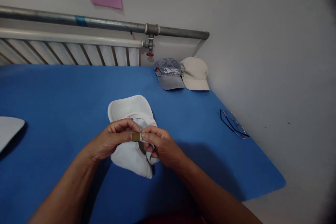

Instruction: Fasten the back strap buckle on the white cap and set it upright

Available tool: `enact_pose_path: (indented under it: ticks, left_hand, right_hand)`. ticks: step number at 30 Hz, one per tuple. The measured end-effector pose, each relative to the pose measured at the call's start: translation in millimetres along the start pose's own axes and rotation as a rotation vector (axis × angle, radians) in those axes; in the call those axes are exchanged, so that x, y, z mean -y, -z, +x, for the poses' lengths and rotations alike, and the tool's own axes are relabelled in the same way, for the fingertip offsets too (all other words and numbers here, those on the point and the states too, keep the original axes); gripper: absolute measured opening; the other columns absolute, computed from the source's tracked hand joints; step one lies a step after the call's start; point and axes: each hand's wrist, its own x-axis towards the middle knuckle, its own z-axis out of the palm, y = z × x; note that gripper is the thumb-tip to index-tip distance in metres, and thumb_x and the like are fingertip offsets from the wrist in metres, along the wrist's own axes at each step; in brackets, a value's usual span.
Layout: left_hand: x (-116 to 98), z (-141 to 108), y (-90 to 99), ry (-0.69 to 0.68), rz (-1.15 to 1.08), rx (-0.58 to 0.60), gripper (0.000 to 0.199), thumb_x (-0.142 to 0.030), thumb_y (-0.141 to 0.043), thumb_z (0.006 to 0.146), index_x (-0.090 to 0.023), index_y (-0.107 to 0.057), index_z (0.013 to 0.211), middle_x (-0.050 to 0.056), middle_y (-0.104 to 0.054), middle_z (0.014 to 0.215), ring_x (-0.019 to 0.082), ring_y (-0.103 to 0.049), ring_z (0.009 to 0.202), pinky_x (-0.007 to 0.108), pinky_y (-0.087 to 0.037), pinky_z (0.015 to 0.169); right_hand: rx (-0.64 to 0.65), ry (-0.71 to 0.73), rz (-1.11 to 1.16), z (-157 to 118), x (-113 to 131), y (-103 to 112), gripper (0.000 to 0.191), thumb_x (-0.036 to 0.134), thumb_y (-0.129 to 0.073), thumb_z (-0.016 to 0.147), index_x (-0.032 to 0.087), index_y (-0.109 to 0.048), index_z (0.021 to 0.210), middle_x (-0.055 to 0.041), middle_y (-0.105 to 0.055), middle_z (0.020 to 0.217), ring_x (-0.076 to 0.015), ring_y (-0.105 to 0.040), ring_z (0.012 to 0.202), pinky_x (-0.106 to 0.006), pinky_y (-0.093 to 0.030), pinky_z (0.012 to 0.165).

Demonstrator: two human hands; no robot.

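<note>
A white cap [131, 112] lies upside down on the blue table cover [65, 105], brim pointing away from me. Both hands meet above its back. My left hand [111, 141] pinches a small brass-coloured buckle [135, 137] on the cap's rear strap. My right hand [160, 145] grips the white strap [141, 136] right beside the buckle, fingers curled under it. The cap's crown is partly hidden under both hands.
A grey-blue cap [169, 73] with lettering and a beige cap [194, 73] sit at the far edge near the wall. Eyeglasses [233, 124] lie at the right edge. A white object [9, 129] shows at the left. A radiator [70, 54] and pipe [105, 23] run behind.
</note>
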Motion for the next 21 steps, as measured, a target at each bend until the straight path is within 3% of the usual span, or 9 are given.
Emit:
enact_pose_path:
  ticks: [4,11,18,21]
  left_hand:
    - [-0.1,-0.8,1.8,0.002,-0.003,0.008,0.017,-0.025,-0.087,0.064,-0.016,-0.075,0.072,0.001,-0.069,0.071,0.011,-0.063,0.065,0.018,-0.050,0.062]
    - [-1.6,-1.3,1.3,0.015,0.005,0.072,0.015,-0.025,-0.084,0.070,-0.017,-0.073,0.075,0.000,-0.068,0.070,0.010,-0.063,0.065,0.018,-0.048,0.061]
    - [-2.0,-0.7,0.4,-0.063,0.135,-0.012,0.015,-0.025,-0.079,0.073,-0.017,-0.066,0.074,-0.001,-0.062,0.074,0.011,-0.057,0.069,0.020,-0.045,0.064]
    - [-3.0,-3.2,0.7,-0.099,0.227,0.003,0.014,-0.026,-0.074,0.078,-0.018,-0.063,0.076,0.000,-0.059,0.077,0.013,-0.055,0.072,0.022,-0.044,0.063]
  right_hand:
    - [0.050,-0.032,0.023,-0.1,0.0,-0.9,0.023,0.037,-0.070,0.070,0.019,-0.056,0.072,0.0068,-0.046,0.056,-0.0047,-0.034,0.045,-0.017,-0.016,0.037]
    - [-0.022,0.010,-0.084,-4.5,2.8,-4.6,0.018,0.033,-0.066,0.071,0.019,-0.056,0.070,0.0075,-0.046,0.055,-0.0046,-0.034,0.045,-0.019,-0.018,0.039]
    - [-0.034,-0.021,-0.055,-0.4,0.4,-2.8,0.021,0.036,-0.068,0.070,0.019,-0.056,0.072,0.0070,-0.046,0.057,-0.0051,-0.035,0.046,-0.019,-0.017,0.040]
    - [-0.041,-0.016,-0.050,-0.6,0.4,-3.5,0.022,0.037,-0.068,0.070,0.019,-0.055,0.072,0.0073,-0.045,0.058,-0.0045,-0.034,0.045,-0.019,-0.017,0.039]
